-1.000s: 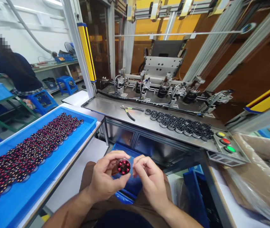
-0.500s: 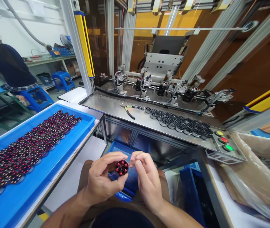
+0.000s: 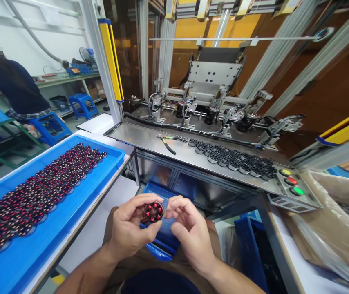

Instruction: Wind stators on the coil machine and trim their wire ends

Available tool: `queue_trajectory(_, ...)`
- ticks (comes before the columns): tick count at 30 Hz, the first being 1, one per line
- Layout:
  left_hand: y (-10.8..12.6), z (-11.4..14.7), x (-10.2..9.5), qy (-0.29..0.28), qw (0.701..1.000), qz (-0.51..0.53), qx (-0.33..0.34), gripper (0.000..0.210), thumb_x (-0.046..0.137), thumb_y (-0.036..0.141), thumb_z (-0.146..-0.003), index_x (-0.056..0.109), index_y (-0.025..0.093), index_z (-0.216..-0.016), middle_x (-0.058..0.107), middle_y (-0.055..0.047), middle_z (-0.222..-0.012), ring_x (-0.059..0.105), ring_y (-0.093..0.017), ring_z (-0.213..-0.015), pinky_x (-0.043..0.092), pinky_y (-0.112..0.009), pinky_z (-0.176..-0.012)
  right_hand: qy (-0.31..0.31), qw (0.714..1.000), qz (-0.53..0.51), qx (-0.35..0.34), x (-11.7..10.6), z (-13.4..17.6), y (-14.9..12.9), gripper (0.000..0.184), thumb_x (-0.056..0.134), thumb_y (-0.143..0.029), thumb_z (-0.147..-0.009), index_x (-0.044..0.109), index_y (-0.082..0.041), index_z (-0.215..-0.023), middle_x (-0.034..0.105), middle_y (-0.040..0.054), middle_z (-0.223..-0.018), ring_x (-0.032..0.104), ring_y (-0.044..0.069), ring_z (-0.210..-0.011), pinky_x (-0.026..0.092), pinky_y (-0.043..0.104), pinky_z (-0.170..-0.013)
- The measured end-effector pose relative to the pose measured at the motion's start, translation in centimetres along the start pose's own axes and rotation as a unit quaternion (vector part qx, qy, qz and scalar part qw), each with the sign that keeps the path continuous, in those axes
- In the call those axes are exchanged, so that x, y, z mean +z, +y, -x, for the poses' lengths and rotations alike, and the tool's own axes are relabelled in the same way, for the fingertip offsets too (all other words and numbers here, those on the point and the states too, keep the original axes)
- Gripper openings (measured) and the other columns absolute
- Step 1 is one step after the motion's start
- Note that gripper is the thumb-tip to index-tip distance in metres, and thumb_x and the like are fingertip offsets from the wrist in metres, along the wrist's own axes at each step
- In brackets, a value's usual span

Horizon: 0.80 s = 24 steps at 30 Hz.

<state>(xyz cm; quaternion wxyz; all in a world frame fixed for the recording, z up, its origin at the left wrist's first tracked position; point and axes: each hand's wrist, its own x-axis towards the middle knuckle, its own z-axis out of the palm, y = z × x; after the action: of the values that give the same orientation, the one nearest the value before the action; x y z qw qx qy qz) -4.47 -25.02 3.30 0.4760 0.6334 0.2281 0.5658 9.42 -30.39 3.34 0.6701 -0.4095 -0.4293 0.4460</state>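
Note:
My left hand [image 3: 133, 224] is closed around a round motor stator [image 3: 154, 212] with red windings and a dark rim, pinched between thumb and fingers. The stator's face with its centre hole is turned up toward me. My right hand [image 3: 189, 230] is close on the right of it, thumb apart from the curled fingers. Its fingertips are at the stator's edge; whether they touch it I cannot tell. Many similar stators [image 3: 54, 179] lie packed in rows in the blue tray [image 3: 85, 196] at the left.
Black ring-shaped parts [image 3: 232, 157] and pliers [image 3: 167, 143] lie on the metal bench [image 3: 137, 136] before a machine with fixtures [image 3: 213, 112]. At right are a button box [image 3: 291, 179] and a plastic-lined carton [image 3: 324, 220]. A blue bin [image 3: 157, 250] sits below my hands. Another person [image 3: 15, 85] sits at far left.
My left hand has turned the stator slightly, so more of its face shows. My right thumb has moved down, away from its fingers. The view has shifted a little.

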Motion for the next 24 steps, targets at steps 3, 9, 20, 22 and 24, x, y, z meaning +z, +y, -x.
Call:
queue_trajectory(3, 0.2, -0.1, -0.1, -0.005, 1.0, 0.017, -0.015, 0.038, 0.077, 0.005, -0.069, 0.072, 0.019, -0.103, 0.077, -0.007, -0.101, 0.074, -0.019, -0.089, 0.062, -0.026, -0.08, -0.024, 0.997, 0.061, -0.029, 0.0, 0.3, -0.8, 0.022, 0.07, -0.039, -0.088, 0.063, -0.021, -0.077, 0.057, 0.0011, -0.075, 0.053, 0.016, -0.071, 0.045, 0.029, -0.068)
queue_trajectory(9, 0.1, 0.1, 0.0, -0.018, 1.0, -0.014, 0.012, 0.046, 0.076, 0.001, -0.067, 0.071, 0.023, -0.107, 0.077, -0.003, -0.102, 0.073, -0.017, -0.093, 0.06, -0.023, -0.084, 0.005, 0.994, 0.09, -0.063, 0.0, 0.3, -1.8, 0.02, 0.067, -0.034, -0.091, 0.064, -0.021, -0.075, 0.058, 0.0008, -0.071, 0.053, 0.015, -0.067, 0.045, 0.028, -0.064)
queue_trajectory(20, 1.0, -0.1, 0.6, -0.045, 0.999, 0.002, 0.021, 0.058, 0.067, -0.006, -0.061, 0.071, 0.026, -0.109, 0.078, 0.001, -0.098, 0.074, -0.013, -0.083, 0.059, -0.018, -0.08, -0.051, 0.974, 0.141, -0.172, -0.9, -0.1, -3.0, 0.009, 0.061, -0.022, -0.093, 0.067, -0.021, -0.086, 0.064, 0.0027, -0.073, 0.06, 0.016, -0.068, 0.048, 0.028, -0.061)
queue_trajectory(22, 1.1, -0.3, 0.6, -0.057, 0.996, 0.071, -0.025, 0.056, 0.065, -0.005, -0.061, 0.071, 0.025, -0.107, 0.078, 0.001, -0.094, 0.074, -0.013, -0.077, 0.059, -0.018, -0.075, -0.073, 0.966, 0.161, -0.188, -1.3, -0.3, -3.3, 0.007, 0.061, -0.02, -0.093, 0.068, -0.021, -0.094, 0.064, 0.0045, -0.077, 0.061, 0.018, -0.071, 0.05, 0.03, -0.061)
queue_trajectory(24, 1.2, -0.4, 0.5, -0.074, 0.987, 0.127, -0.063, 0.051, 0.065, -0.003, -0.062, 0.072, 0.024, -0.105, 0.078, 0.0, -0.092, 0.074, -0.014, -0.077, 0.06, -0.02, -0.074, -0.087, 0.955, 0.191, -0.21, -1.5, -0.7, -3.7, 0.013, 0.061, -0.015, -0.091, 0.068, -0.021, -0.101, 0.065, 0.0057, -0.082, 0.061, 0.018, -0.076, 0.051, 0.031, -0.063)
